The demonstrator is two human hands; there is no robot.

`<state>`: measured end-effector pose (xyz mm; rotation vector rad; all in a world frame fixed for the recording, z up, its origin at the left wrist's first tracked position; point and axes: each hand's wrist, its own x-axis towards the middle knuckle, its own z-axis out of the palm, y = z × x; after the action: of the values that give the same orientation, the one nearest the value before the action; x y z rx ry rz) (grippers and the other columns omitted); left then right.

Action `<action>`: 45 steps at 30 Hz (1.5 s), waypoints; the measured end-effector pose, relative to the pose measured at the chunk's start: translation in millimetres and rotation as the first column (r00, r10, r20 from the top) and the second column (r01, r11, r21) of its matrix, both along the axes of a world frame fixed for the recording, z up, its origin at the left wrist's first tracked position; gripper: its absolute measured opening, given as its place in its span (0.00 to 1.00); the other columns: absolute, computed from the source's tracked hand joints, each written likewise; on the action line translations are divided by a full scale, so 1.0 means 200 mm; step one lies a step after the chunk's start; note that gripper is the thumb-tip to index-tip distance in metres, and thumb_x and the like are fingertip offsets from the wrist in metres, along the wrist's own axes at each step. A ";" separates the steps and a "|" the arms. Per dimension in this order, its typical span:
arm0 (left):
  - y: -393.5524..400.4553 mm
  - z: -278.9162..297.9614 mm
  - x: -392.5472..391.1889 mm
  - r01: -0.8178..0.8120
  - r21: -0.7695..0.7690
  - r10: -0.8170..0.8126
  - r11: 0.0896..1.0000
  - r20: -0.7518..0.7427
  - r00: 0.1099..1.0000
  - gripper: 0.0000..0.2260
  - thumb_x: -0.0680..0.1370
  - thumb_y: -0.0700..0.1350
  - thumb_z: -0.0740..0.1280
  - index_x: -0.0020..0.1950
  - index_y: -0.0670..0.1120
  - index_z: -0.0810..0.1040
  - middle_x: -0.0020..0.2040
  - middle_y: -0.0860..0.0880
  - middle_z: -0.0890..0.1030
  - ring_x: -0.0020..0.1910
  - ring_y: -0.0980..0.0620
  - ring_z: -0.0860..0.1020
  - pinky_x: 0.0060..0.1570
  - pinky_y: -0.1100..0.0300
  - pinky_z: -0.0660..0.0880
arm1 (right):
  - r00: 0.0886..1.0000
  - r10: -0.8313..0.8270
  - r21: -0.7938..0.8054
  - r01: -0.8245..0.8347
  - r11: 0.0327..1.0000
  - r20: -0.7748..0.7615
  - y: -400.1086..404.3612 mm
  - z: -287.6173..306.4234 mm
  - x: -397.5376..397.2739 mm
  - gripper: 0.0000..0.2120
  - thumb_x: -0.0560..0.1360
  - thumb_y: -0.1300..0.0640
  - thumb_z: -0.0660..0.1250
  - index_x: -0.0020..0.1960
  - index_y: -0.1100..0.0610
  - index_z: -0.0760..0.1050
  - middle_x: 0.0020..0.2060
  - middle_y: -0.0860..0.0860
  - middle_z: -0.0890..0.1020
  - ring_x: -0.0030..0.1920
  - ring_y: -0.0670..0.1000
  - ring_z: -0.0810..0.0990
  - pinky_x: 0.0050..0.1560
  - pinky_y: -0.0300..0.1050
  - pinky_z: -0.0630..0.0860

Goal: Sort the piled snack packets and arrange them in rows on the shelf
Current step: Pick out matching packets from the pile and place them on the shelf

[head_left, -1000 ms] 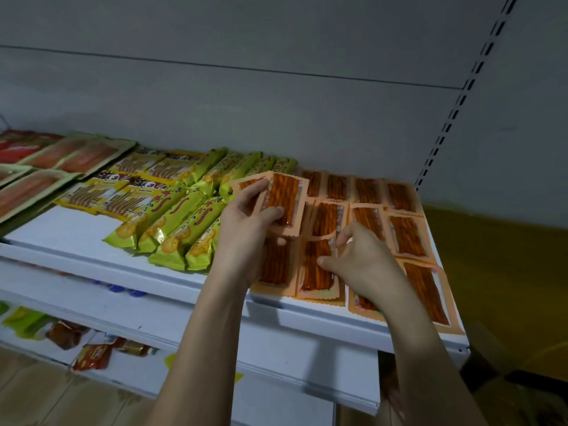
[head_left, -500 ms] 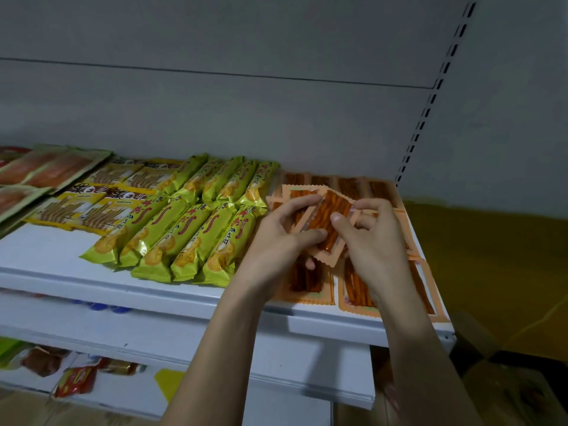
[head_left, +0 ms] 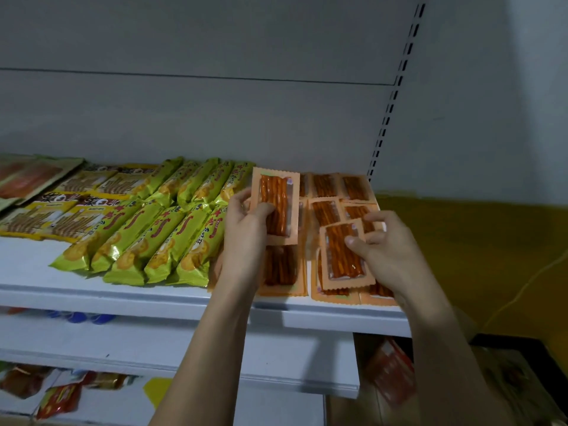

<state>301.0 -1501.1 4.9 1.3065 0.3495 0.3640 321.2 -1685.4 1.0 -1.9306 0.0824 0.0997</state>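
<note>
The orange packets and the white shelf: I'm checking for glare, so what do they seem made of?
Orange-bordered snack packet in the left hand: apparently thin plastic film, with a glossy clear window catching light. White shelf: probably painted metal, smooth and matte.

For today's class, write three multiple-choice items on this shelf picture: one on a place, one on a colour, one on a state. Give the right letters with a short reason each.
1. Where do the green snack packets lie?
A. left of the orange packets
B. right of the orange packets
C. on the floor

2. What colour is the border of the packet in the left hand?
A. blue
B. pale orange
C. black

3. What is the right hand doing?
A. hanging idle
B. pressing flat on the shelf
C. pinching an orange packet

Answers:
1 A: the green packets sit on the shelf to the left of the orange rows.
2 B: a pale orange edge frames the reddish sticks.
3 C: thumb and fingers pinch the packet, tilted above the ones lying flat.
</note>
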 end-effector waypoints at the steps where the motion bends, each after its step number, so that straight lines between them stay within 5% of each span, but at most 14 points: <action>1: -0.01 0.00 0.00 0.007 0.000 -0.007 1.000 0.001 1.000 0.13 0.79 0.40 0.64 0.64 0.48 0.74 0.54 0.42 0.84 0.45 0.44 0.83 0.31 0.59 0.75 | 1.000 0.022 -0.011 -0.022 1.000 -0.008 0.00 0.00 -0.01 0.19 0.78 0.58 0.69 0.64 0.49 0.66 0.47 0.50 0.82 0.46 0.51 0.85 0.50 0.57 0.82; 3: -0.04 0.02 0.00 0.024 0.003 -0.024 1.000 0.002 1.000 0.08 0.80 0.40 0.64 0.59 0.45 0.75 0.53 0.42 0.83 0.48 0.44 0.83 0.37 0.56 0.77 | 0.998 0.054 -0.036 -0.054 0.998 -0.015 0.00 -0.02 -0.02 0.18 0.77 0.58 0.70 0.63 0.49 0.67 0.47 0.49 0.82 0.46 0.50 0.84 0.51 0.56 0.82; 7: -0.06 0.04 0.00 0.052 -0.055 -0.051 0.997 0.015 0.999 0.03 0.80 0.38 0.63 0.52 0.44 0.73 0.43 0.43 0.81 0.35 0.50 0.81 0.25 0.60 0.75 | 0.997 0.075 -0.178 -0.078 0.981 -0.026 0.02 -0.05 -0.02 0.20 0.74 0.55 0.74 0.60 0.48 0.67 0.49 0.49 0.82 0.47 0.50 0.84 0.47 0.50 0.82; 10: -0.08 0.01 -0.02 0.079 -0.090 -0.076 0.993 0.028 0.997 0.02 0.81 0.38 0.64 0.50 0.44 0.74 0.44 0.44 0.83 0.39 0.47 0.83 0.27 0.60 0.77 | 0.998 0.055 -0.373 -0.035 0.927 0.043 0.04 -0.06 -0.03 0.22 0.72 0.53 0.76 0.57 0.48 0.65 0.50 0.45 0.78 0.48 0.48 0.80 0.41 0.40 0.76; 13: -0.10 0.02 -0.03 0.109 -0.109 -0.106 0.988 0.032 0.994 0.02 0.81 0.38 0.65 0.53 0.42 0.75 0.45 0.44 0.84 0.39 0.50 0.85 0.28 0.62 0.78 | 0.985 0.061 -0.445 0.019 0.895 0.164 0.06 -0.08 -0.05 0.22 0.73 0.53 0.76 0.55 0.49 0.63 0.50 0.45 0.75 0.49 0.48 0.77 0.44 0.43 0.76; 17: -0.12 0.05 -0.04 0.222 -0.071 -0.221 0.972 0.027 0.975 0.02 0.81 0.38 0.66 0.51 0.42 0.78 0.40 0.47 0.85 0.36 0.51 0.85 0.26 0.64 0.78 | 0.979 -0.016 -0.045 0.026 0.999 0.203 0.07 -0.01 -0.05 0.14 0.79 0.42 0.63 0.58 0.47 0.65 0.53 0.49 0.80 0.49 0.49 0.81 0.49 0.54 0.80; 20: -0.16 0.06 -0.05 0.307 -0.026 -0.306 0.951 0.034 0.952 0.07 0.80 0.38 0.68 0.57 0.39 0.77 0.40 0.45 0.85 0.35 0.50 0.85 0.27 0.63 0.78 | 0.982 -0.026 0.195 -0.011 0.981 0.186 0.08 0.06 -0.05 0.16 0.78 0.44 0.66 0.60 0.48 0.65 0.51 0.48 0.83 0.49 0.50 0.84 0.55 0.59 0.80; 24: -0.18 0.06 -0.06 0.390 0.071 -0.391 0.918 0.004 0.920 0.13 0.79 0.40 0.70 0.61 0.42 0.72 0.42 0.44 0.86 0.39 0.49 0.86 0.30 0.61 0.79 | 0.977 -0.080 0.305 0.016 0.952 0.198 0.08 0.11 -0.06 0.13 0.78 0.60 0.68 0.59 0.52 0.68 0.45 0.46 0.83 0.46 0.49 0.86 0.50 0.55 0.83; 27: -0.11 0.05 -0.05 0.358 0.267 -0.355 0.895 -0.061 0.933 0.16 0.78 0.44 0.71 0.64 0.46 0.71 0.44 0.50 0.84 0.41 0.57 0.84 0.40 0.55 0.80 | 0.978 -0.129 0.265 0.082 0.961 0.165 0.04 0.12 -0.04 0.12 0.79 0.61 0.66 0.59 0.50 0.69 0.47 0.46 0.82 0.47 0.48 0.85 0.49 0.55 0.83; 31: 0.06 0.09 -0.07 0.447 0.694 -0.361 0.565 -0.279 0.890 0.23 0.75 0.53 0.73 0.68 0.55 0.71 0.62 0.58 0.77 0.61 0.57 0.75 0.61 0.56 0.73 | 0.995 -0.068 0.017 0.066 0.998 0.078 -0.10 0.11 -0.01 0.09 0.81 0.58 0.64 0.57 0.47 0.68 0.51 0.50 0.82 0.48 0.50 0.84 0.52 0.57 0.82; 34: 0.10 0.09 -0.10 0.611 0.726 -0.386 0.315 -0.490 0.782 0.31 0.74 0.51 0.75 0.75 0.56 0.66 0.67 0.59 0.68 0.66 0.57 0.68 0.65 0.58 0.69 | 1.000 -0.029 -0.164 0.028 0.986 -0.005 -0.16 0.08 0.00 0.09 0.81 0.58 0.64 0.60 0.50 0.68 0.48 0.51 0.81 0.47 0.52 0.83 0.49 0.55 0.81; 37: 0.10 0.02 -0.09 0.665 0.739 -0.338 0.108 -0.602 0.724 0.37 0.72 0.54 0.76 0.78 0.56 0.63 0.76 0.55 0.63 0.74 0.52 0.62 0.75 0.47 0.62 | 0.997 -0.060 -0.322 0.040 0.946 -0.052 -0.15 0.00 0.02 0.09 0.80 0.57 0.65 0.59 0.51 0.70 0.51 0.52 0.80 0.48 0.53 0.82 0.44 0.51 0.80; 41: 0.09 -0.02 -0.09 0.710 0.704 -0.307 0.026 -0.670 0.676 0.36 0.74 0.55 0.74 0.78 0.57 0.61 0.80 0.57 0.55 0.79 0.52 0.53 0.76 0.40 0.54 | 0.991 -0.130 -0.472 0.107 0.875 -0.016 -0.13 -0.07 0.03 0.15 0.77 0.55 0.70 0.60 0.53 0.69 0.58 0.53 0.74 0.55 0.55 0.78 0.49 0.51 0.79; 45: 0.09 -0.04 -0.08 0.688 0.722 -0.322 0.074 -0.635 0.702 0.40 0.73 0.55 0.75 0.80 0.59 0.57 0.80 0.57 0.56 0.79 0.53 0.53 0.77 0.41 0.55 | 0.983 -0.120 -0.407 0.167 0.898 0.139 -0.15 -0.06 0.03 0.17 0.78 0.53 0.68 0.63 0.55 0.66 0.53 0.52 0.73 0.49 0.53 0.76 0.34 0.41 0.68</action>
<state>285.7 -1482.8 -2.8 2.6347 -0.2050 -0.4140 327.4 -1714.7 -10.0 -2.3471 0.1846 -0.1363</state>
